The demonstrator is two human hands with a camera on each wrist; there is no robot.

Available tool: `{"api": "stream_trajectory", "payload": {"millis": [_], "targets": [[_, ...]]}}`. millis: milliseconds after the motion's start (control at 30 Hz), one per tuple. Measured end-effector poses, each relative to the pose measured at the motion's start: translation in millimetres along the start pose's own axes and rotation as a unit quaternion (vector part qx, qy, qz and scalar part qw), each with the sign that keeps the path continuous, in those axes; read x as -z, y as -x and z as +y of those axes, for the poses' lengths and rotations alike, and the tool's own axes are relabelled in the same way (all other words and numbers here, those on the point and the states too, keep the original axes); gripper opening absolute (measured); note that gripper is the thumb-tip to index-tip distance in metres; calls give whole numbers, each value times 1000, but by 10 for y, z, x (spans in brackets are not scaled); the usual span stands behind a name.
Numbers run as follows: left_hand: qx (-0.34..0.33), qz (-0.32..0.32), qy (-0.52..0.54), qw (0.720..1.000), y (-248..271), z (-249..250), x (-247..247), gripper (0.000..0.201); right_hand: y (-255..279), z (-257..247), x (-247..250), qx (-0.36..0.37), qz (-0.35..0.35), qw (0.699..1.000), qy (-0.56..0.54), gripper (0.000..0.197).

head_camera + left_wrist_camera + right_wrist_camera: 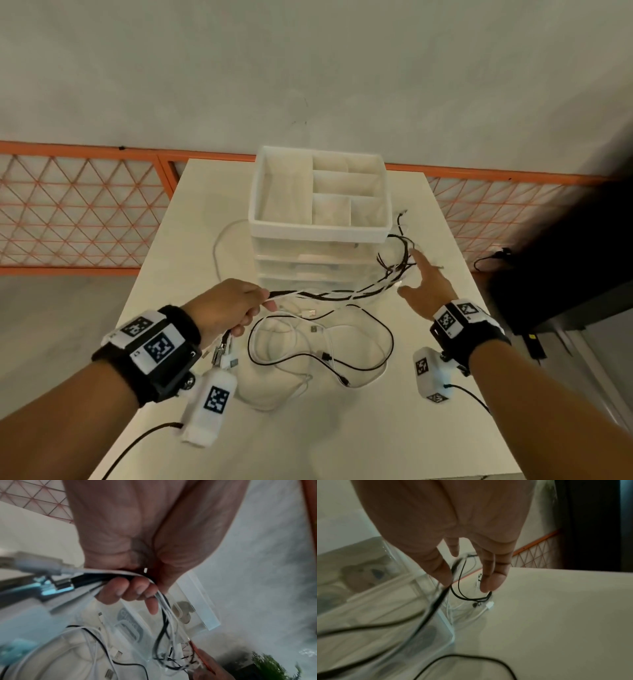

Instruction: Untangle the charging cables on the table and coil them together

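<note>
My left hand grips a bundle of black and white charging cables near their plug ends, which hang below the fist. The bundle stretches rightward above the table to a tangle beside the drawer unit. My right hand is spread there with straight fingers; the strands run between thumb and fingers, touching them. More black and white cable loops lie loose on the table between my arms.
A white drawer organiser with an open compartmented top stands at the table's centre back. An orange mesh fence runs behind the table. A dark object stands to the right, off the table.
</note>
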State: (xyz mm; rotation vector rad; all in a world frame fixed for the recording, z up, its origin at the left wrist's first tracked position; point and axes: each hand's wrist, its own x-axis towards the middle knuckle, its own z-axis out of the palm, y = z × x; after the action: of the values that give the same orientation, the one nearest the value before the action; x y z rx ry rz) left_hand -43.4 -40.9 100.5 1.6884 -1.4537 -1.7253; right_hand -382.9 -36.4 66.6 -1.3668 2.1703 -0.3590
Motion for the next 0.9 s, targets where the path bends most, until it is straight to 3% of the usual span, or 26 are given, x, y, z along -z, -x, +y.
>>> {"api": "stream_trajectory", "payload": {"millis": [100, 200, 300, 400, 633, 767, 900], "targets": [[-9, 43, 21, 999, -13, -22, -11, 28, 88, 102, -178, 2, 18, 999, -35, 40], [-28, 85, 69, 994, -26, -13, -3, 25, 265, 131, -417, 30, 9, 999, 17, 7], [-60, 106, 111, 986, -15, 30, 32, 23, 420, 198, -720, 25, -73, 993, 93, 8], [-91, 90, 143, 981, 19, 91, 67, 19, 441, 320, -921, -34, -65, 990, 120, 28], [-99, 41, 170, 980, 83, 154, 10, 22, 464, 289, -1058, -74, -74, 986, 127, 22], [-61, 45, 151, 986, 105, 146, -13, 22, 476, 212, -989, -47, -76, 984, 154, 20], [-27, 77, 133, 988, 114, 154, -10, 17, 396, 72, -810, 7, -27, 989, 148, 17]]}}
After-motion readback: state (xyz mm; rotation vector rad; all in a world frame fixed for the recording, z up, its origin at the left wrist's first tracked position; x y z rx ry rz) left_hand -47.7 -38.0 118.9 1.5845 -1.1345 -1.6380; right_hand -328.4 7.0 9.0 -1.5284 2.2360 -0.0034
